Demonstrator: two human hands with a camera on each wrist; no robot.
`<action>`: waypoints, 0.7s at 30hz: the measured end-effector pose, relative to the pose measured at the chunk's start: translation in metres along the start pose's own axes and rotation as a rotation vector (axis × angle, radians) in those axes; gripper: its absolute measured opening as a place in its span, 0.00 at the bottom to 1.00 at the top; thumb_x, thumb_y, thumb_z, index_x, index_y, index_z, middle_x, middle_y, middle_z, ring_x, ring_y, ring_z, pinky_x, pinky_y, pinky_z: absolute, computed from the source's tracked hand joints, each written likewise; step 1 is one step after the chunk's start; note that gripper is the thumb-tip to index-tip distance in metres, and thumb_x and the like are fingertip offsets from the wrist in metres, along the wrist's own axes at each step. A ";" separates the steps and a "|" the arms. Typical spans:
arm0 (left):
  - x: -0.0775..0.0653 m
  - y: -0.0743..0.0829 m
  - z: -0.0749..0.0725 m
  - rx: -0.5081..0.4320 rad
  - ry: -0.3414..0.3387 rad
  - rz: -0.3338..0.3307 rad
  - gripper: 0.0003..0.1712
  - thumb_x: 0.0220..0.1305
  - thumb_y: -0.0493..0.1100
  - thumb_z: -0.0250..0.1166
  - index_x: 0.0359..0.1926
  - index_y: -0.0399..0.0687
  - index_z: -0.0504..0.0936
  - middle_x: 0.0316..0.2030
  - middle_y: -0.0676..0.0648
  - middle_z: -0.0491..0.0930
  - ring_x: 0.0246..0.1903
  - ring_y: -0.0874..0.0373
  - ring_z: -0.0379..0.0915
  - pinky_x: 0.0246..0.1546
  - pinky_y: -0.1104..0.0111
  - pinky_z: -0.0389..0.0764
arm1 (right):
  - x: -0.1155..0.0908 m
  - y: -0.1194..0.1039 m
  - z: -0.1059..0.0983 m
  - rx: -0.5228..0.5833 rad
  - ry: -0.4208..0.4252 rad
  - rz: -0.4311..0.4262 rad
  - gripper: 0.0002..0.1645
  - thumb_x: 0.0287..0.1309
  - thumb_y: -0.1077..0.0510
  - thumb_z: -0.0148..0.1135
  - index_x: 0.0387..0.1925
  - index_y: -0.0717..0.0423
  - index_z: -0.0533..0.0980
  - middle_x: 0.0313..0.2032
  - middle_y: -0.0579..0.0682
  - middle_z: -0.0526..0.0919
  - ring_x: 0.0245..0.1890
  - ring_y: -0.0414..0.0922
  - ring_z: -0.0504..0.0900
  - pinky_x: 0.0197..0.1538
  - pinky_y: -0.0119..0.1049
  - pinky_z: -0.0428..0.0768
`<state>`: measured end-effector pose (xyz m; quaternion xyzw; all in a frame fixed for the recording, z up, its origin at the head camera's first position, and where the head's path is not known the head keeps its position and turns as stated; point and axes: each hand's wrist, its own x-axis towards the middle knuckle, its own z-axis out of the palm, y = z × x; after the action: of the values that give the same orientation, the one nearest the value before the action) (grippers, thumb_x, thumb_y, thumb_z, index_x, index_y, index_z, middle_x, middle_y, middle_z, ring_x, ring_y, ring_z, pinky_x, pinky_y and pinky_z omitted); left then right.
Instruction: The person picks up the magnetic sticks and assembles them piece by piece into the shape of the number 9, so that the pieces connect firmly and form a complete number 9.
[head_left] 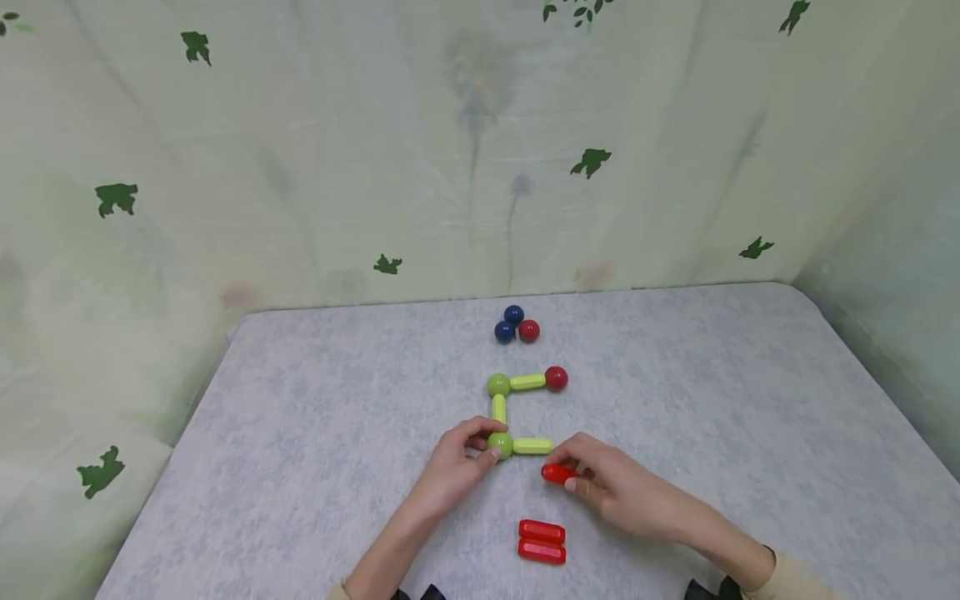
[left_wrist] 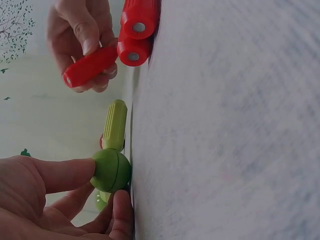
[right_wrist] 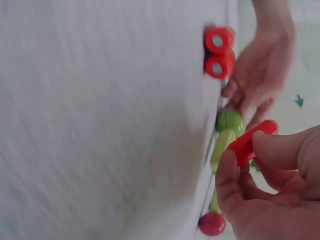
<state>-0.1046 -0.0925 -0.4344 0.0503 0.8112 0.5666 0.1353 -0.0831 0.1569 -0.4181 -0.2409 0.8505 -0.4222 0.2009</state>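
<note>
My left hand (head_left: 455, 465) pinches the near green ball (left_wrist: 111, 170) between thumb and fingers. From this ball one yellow-green magnetic rod (head_left: 532, 447) points right, its far end bare, and a second rod (head_left: 499, 408) runs back to another green ball (head_left: 498, 384). A third rod (head_left: 527, 382) joins that ball to a red ball (head_left: 556, 378), so the whole lies as an angular C. Just off the bare rod end, my right hand (head_left: 615, 487) pinches a red magnetic rod (right_wrist: 247, 144), held tilted above the table in the left wrist view.
Two more red rods (head_left: 542, 541) lie side by side in front of the hands, metal discs in their ends. Towards the back, two dark blue balls (head_left: 505, 332) and a red ball (head_left: 528, 331) sit together. A patterned curtain (head_left: 480, 167) hangs behind the grey table (head_left: 337, 375).
</note>
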 end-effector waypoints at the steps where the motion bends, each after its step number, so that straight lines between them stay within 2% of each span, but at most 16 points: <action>1: 0.000 0.000 0.000 0.000 -0.001 0.000 0.17 0.62 0.31 0.63 0.52 0.44 0.82 0.41 0.46 0.76 0.40 0.53 0.69 0.36 0.68 0.74 | 0.003 0.002 -0.004 0.036 0.015 0.018 0.14 0.68 0.62 0.58 0.52 0.45 0.75 0.46 0.40 0.78 0.44 0.42 0.76 0.47 0.35 0.77; 4: 0.000 0.000 -0.001 0.000 -0.003 -0.001 0.17 0.62 0.31 0.63 0.52 0.44 0.82 0.41 0.46 0.76 0.41 0.53 0.69 0.36 0.67 0.74 | 0.015 0.009 -0.014 0.147 0.077 0.085 0.15 0.67 0.62 0.59 0.54 0.57 0.75 0.46 0.48 0.80 0.45 0.46 0.78 0.48 0.37 0.79; 8: -0.001 0.000 -0.001 -0.004 -0.007 -0.001 0.17 0.62 0.31 0.64 0.52 0.44 0.82 0.42 0.46 0.77 0.41 0.53 0.69 0.36 0.67 0.75 | 0.031 0.018 -0.024 0.300 0.185 0.215 0.21 0.65 0.59 0.61 0.56 0.68 0.74 0.42 0.53 0.83 0.40 0.47 0.81 0.45 0.38 0.81; 11: -0.002 0.001 -0.001 -0.009 -0.010 -0.004 0.17 0.62 0.32 0.64 0.53 0.44 0.82 0.42 0.46 0.77 0.41 0.53 0.69 0.36 0.67 0.75 | 0.041 0.023 -0.028 0.377 0.244 0.294 0.25 0.65 0.58 0.62 0.57 0.70 0.73 0.40 0.54 0.85 0.36 0.46 0.83 0.44 0.38 0.81; 15: -0.001 0.000 -0.001 -0.012 -0.012 -0.010 0.17 0.62 0.31 0.64 0.53 0.43 0.82 0.42 0.46 0.76 0.41 0.53 0.69 0.35 0.68 0.75 | 0.051 0.027 -0.031 0.447 0.279 0.346 0.26 0.65 0.58 0.63 0.58 0.73 0.72 0.42 0.57 0.85 0.35 0.47 0.85 0.45 0.39 0.82; 21: 0.001 0.000 -0.001 -0.010 -0.012 -0.023 0.17 0.62 0.31 0.63 0.52 0.43 0.81 0.42 0.46 0.76 0.41 0.53 0.69 0.35 0.67 0.75 | 0.057 0.030 -0.031 0.443 0.306 0.376 0.25 0.65 0.59 0.63 0.58 0.72 0.73 0.44 0.58 0.84 0.35 0.47 0.85 0.44 0.38 0.82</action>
<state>-0.1054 -0.0932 -0.4339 0.0437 0.8082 0.5687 0.1469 -0.1530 0.1586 -0.4331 0.0364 0.7878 -0.5838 0.1928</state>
